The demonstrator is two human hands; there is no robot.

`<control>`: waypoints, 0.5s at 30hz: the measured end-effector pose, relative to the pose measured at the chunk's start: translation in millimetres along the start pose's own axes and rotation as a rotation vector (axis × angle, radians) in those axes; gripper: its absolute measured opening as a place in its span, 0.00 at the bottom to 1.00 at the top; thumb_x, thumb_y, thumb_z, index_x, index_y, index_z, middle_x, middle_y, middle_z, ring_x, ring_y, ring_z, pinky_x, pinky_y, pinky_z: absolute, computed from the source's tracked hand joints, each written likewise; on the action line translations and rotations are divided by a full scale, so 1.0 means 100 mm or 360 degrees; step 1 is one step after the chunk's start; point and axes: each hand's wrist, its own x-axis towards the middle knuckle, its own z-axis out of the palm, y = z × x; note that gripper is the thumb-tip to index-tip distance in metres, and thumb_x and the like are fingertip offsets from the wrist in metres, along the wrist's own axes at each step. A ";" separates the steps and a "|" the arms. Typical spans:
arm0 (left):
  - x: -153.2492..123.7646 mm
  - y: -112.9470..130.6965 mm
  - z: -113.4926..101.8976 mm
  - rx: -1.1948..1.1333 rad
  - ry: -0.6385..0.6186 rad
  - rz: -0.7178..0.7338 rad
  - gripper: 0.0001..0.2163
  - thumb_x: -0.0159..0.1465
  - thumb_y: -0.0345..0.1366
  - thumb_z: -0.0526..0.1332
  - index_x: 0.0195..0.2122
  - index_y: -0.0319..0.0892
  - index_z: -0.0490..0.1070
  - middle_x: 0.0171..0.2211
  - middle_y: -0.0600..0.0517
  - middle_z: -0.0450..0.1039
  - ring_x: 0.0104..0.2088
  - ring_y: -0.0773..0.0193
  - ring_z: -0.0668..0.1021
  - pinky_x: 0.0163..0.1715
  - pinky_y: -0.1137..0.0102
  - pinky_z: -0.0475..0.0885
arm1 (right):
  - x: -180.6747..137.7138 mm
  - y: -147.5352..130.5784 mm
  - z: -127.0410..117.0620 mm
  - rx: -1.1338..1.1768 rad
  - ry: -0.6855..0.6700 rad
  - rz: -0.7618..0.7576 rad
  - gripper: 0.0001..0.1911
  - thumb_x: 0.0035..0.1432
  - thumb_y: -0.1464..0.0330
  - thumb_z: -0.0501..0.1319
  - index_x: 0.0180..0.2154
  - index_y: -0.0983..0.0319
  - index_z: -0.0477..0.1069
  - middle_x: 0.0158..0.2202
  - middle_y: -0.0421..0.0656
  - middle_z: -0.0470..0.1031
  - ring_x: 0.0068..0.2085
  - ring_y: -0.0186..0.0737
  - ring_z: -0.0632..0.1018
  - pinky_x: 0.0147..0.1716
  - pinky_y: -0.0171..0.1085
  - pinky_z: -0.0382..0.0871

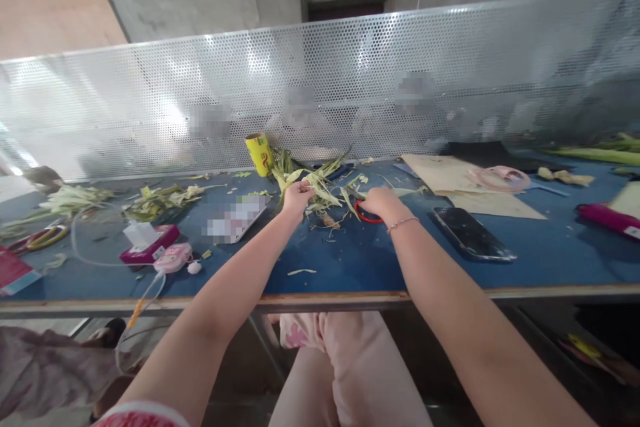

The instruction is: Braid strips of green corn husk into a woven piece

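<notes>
My left hand (pixel 299 197) is closed, thumb and fingers pinching a pale green leaf strip that looks like corn husk (pixel 324 192). My right hand (pixel 381 203) is wrapped round a pair of scissors, whose red handle (pixel 369 217) shows below the fingers. The scissor blades point left toward the husk; whether they touch it I cannot tell. Behind and below my left hand lies a loose heap of green and whitish leaves (pixel 285 170), with a brownish, root-like clump (pixel 329 221) in front.
A yellow can-like tube (pixel 259 155) leans at the back by the perforated metal screen (pixel 200 93). Phones lie on either side, one dark (pixel 470 233), one light (pixel 235 219). Left are a tissue pack (pixel 150 243) and pink case (pixel 173 258); right, cardboard sheets (pixel 440 177) and a tape roll (pixel 503 179).
</notes>
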 end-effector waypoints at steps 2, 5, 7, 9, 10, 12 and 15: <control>-0.02 0.02 0.00 -0.0046 -0.0047 -0.0030 0.12 0.48 0.19 0.64 0.31 0.39 0.65 0.20 0.58 0.66 0.22 0.73 0.72 0.26 0.75 0.65 | 0.00 -0.03 0.00 0.0081 0.0179 -0.0034 0.17 0.54 0.68 0.58 0.42 0.71 0.76 0.46 0.63 0.74 0.49 0.54 0.75 0.45 0.42 0.67; -0.08 0.06 0.02 -0.0134 -0.0195 -0.0065 0.14 0.47 0.20 0.65 0.31 0.40 0.64 0.21 0.58 0.68 0.24 0.72 0.75 0.25 0.76 0.66 | 0.01 -0.11 0.00 0.0426 0.0258 -0.0216 0.13 0.55 0.70 0.56 0.40 0.65 0.76 0.44 0.54 0.77 0.46 0.44 0.77 0.46 0.37 0.66; -0.13 0.09 0.03 -0.0205 -0.0302 -0.0043 0.14 0.47 0.21 0.66 0.32 0.40 0.64 0.22 0.58 0.68 0.25 0.72 0.76 0.27 0.76 0.67 | 0.02 -0.18 0.01 0.0673 0.0258 -0.0296 0.12 0.57 0.69 0.55 0.39 0.63 0.76 0.42 0.48 0.79 0.44 0.40 0.77 0.45 0.34 0.66; -0.17 0.12 0.05 -0.0270 -0.0381 -0.0003 0.14 0.47 0.22 0.66 0.31 0.40 0.63 0.24 0.58 0.69 0.25 0.73 0.75 0.29 0.75 0.69 | 0.03 -0.23 0.04 0.0791 0.0253 -0.0321 0.11 0.57 0.70 0.55 0.38 0.63 0.76 0.42 0.47 0.79 0.44 0.38 0.77 0.44 0.34 0.66; -0.19 0.14 0.05 -0.0296 -0.0409 0.0010 0.14 0.47 0.23 0.66 0.31 0.40 0.63 0.25 0.58 0.70 0.25 0.73 0.75 0.30 0.74 0.69 | 0.04 -0.25 0.06 0.0817 0.0253 -0.0345 0.10 0.57 0.71 0.55 0.37 0.63 0.75 0.41 0.46 0.79 0.43 0.38 0.77 0.45 0.34 0.66; -0.21 0.16 0.06 -0.0321 -0.0439 0.0014 0.13 0.49 0.23 0.64 0.31 0.40 0.61 0.26 0.57 0.71 0.26 0.74 0.75 0.33 0.73 0.70 | 0.05 -0.27 0.11 0.0871 0.0234 -0.0386 0.09 0.55 0.71 0.57 0.37 0.63 0.75 0.40 0.47 0.79 0.43 0.39 0.77 0.45 0.35 0.66; -0.19 0.16 0.06 -0.0253 -0.0424 0.0016 0.12 0.50 0.23 0.62 0.32 0.41 0.60 0.28 0.56 0.72 0.25 0.74 0.74 0.31 0.74 0.69 | 0.05 -0.32 0.18 0.1117 0.0182 -0.0428 0.11 0.53 0.71 0.59 0.40 0.64 0.73 0.40 0.47 0.78 0.41 0.38 0.77 0.44 0.37 0.68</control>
